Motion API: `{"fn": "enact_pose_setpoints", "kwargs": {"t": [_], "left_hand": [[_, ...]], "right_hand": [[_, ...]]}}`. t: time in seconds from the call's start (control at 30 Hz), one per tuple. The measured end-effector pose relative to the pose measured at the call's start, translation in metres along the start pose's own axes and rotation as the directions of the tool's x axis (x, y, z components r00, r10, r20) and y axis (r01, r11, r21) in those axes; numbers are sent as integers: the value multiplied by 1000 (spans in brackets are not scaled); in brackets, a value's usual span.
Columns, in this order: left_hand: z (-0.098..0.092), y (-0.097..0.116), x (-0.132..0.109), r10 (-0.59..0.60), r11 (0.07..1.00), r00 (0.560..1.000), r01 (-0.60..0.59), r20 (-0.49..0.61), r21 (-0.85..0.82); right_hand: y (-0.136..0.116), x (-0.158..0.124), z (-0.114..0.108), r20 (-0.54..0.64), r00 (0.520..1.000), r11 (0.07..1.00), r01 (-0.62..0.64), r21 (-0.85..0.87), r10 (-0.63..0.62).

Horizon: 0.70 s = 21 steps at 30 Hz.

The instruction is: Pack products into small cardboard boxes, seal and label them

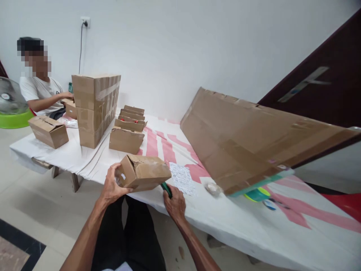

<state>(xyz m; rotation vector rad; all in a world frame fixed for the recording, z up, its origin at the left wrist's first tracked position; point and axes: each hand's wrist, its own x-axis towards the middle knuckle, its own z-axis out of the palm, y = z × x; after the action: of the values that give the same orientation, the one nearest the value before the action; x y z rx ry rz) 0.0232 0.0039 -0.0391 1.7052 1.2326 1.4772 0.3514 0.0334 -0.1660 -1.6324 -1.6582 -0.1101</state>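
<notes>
A closed brown cardboard box (149, 171) is held at the near edge of the cloth-covered table. My left hand (113, 184) grips its left end, with the thumb along the lower side and the fingers at the end face. Just right of the box and lower, my right hand (175, 201) is wrapped round a dark green handled tool (166, 189), whose upper end points at the box's underside; the rest of the tool is hidden. A sheet of paper with small marks (182, 178) lies right of the box.
Stacked boxes (87, 113), open boxes (126, 140) and a single box (49, 131) stand on the left of the table (225, 214). A large cardboard sheet (254, 139) leans at right, near a tape roll (257, 194). A person (42, 94) handles a box at far left.
</notes>
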Motion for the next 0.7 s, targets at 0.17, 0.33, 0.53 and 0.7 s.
{"fn": "enact_pose_setpoints", "kwargs": {"t": [0.17,0.33,0.53,0.7], "left_hand": [[-16,-17,6,-79,994,992,86,99,-67],[-34,-29,12,-163,977,969,184,184,-107],[-41,-14,28,-123,981,971,150,206,-124],[-43,-9,37,-102,986,970,128,221,-108]], "right_hand": [[4,5,3,9,1000,999,12,49,-12],[6,5,3,16,1000,998,14,63,-15],[6,6,2,19,1000,997,19,72,-20],[5,9,0,13,1000,993,22,117,-23]]}}
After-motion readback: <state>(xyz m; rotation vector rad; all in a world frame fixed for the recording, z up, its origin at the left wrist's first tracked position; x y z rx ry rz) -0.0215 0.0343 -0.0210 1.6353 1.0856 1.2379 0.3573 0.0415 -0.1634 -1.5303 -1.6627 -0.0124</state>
